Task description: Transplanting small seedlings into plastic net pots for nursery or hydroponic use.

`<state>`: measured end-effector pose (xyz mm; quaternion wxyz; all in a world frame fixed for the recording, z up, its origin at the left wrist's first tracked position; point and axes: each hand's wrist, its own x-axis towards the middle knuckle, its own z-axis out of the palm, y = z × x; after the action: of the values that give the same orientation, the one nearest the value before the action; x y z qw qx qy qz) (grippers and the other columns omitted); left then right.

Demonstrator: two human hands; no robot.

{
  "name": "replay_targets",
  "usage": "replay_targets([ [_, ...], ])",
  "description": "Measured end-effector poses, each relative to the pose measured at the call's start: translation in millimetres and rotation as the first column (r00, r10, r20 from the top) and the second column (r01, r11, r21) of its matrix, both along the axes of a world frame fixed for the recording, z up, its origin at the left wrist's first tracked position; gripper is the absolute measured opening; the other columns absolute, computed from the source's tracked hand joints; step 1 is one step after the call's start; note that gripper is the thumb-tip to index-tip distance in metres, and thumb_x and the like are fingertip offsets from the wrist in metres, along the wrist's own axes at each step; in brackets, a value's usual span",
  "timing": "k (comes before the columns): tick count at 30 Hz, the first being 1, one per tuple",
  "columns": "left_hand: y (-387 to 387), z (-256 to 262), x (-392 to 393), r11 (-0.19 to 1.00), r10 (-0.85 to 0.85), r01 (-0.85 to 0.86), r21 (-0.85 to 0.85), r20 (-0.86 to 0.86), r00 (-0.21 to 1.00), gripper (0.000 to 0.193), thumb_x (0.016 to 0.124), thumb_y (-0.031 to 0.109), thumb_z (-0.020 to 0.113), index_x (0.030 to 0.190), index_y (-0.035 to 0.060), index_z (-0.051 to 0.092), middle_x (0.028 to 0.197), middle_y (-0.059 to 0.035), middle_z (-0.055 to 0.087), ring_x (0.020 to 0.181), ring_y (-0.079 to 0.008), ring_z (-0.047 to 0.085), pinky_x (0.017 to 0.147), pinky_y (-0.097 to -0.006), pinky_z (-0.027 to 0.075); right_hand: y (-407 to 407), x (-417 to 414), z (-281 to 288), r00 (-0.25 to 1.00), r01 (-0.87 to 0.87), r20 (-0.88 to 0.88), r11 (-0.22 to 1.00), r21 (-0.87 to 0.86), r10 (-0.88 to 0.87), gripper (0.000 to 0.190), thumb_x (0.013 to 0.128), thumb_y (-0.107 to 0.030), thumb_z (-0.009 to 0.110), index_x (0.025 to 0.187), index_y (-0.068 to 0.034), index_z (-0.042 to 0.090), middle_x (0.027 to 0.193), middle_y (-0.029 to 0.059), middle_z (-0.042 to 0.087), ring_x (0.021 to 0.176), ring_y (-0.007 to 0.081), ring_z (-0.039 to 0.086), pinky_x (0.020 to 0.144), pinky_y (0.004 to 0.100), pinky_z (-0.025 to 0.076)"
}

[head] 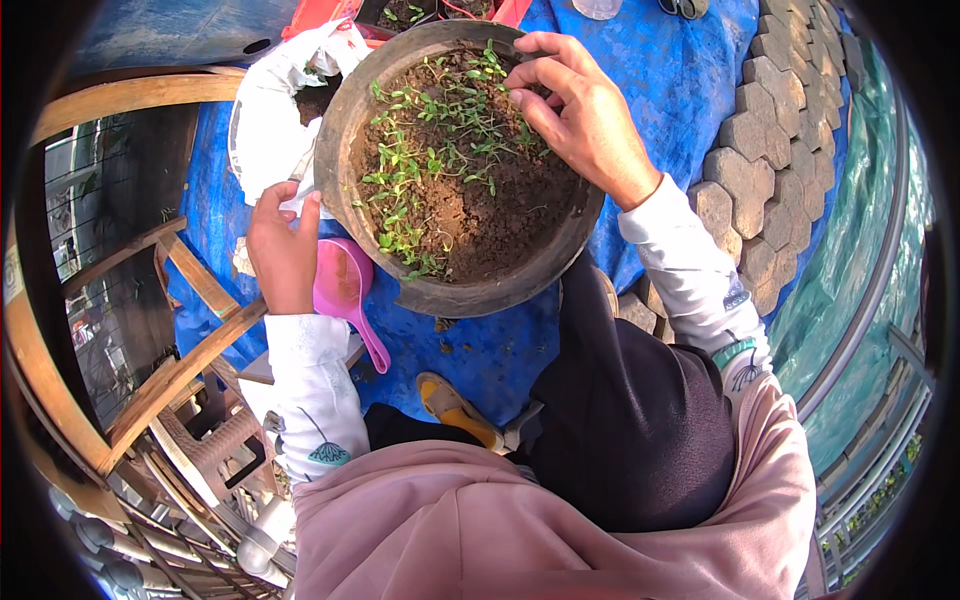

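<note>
A large round pot (480, 300) full of dark soil stands before me, with many green seedlings (401, 165) over its left and upper part. My right hand (574, 105) is over the pot's upper right edge, fingers bent near the seedlings; whether the fingertips pinch anything is unclear. At the pot's left side is my left hand (283, 247), thumb and fingers apart. It seems close to a thin light object beside the white bag (259, 127), but a hold cannot be made out. A pink plastic dipper (343, 277) lies just right of my left hand.
Under the pot spreads a blue tarpaulin (652, 60). Behind it is a red crate (514, 11) with small seedling pots. A clear plastic cup (597, 6) and scissors (681, 6) lie at the top. Hexagonal pavers (739, 180) line the right; a wooden frame (180, 375) stands left.
</note>
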<state>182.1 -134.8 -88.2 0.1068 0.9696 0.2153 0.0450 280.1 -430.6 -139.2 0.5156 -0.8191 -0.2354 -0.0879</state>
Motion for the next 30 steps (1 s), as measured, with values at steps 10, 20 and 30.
replay_targets([
  [10,-67,-31,70,0.905,-0.358,0.381,-0.192,0.143,0.923,0.024,0.078,0.012,0.070,0.100,0.0057,0.064,0.082,-0.0059,0.060,0.058,-0.0115,0.052,0.057,-0.0274,0.043,-7,18,-15,0.987,0.153,0.068,0.983,-0.099,-0.147,0.015,0.077,-0.011,0.062,0.091,-0.004,0.064,0.114,0.0162,0.055,0.105,0.0340,0.054,0.088,0.0394,0.046],
  [20,-103,-55,115,0.872,-0.425,0.446,-0.204,0.139,0.895,0.015,0.078,0.008,0.065,0.093,0.0039,0.064,0.090,-0.0167,0.062,0.081,-0.0330,0.061,0.072,-0.0406,0.048,-1,32,-29,0.965,0.200,0.213,0.955,-0.218,-0.153,0.019,0.074,-0.010,0.064,0.092,-0.005,0.067,0.118,0.0177,0.054,0.106,0.0352,0.053,0.090,0.0426,0.044],
  [30,-121,-65,124,0.817,-0.563,0.575,-0.047,0.150,0.813,0.025,0.070,0.007,0.071,0.094,0.0044,0.065,0.092,-0.0129,0.064,0.083,-0.0296,0.062,0.073,-0.0391,0.048,0,32,-38,0.972,0.188,0.179,0.957,-0.221,-0.150,0.021,0.072,-0.009,0.066,0.093,-0.004,0.067,0.121,0.0212,0.053,0.113,0.0366,0.050,0.095,0.0426,0.041],
])
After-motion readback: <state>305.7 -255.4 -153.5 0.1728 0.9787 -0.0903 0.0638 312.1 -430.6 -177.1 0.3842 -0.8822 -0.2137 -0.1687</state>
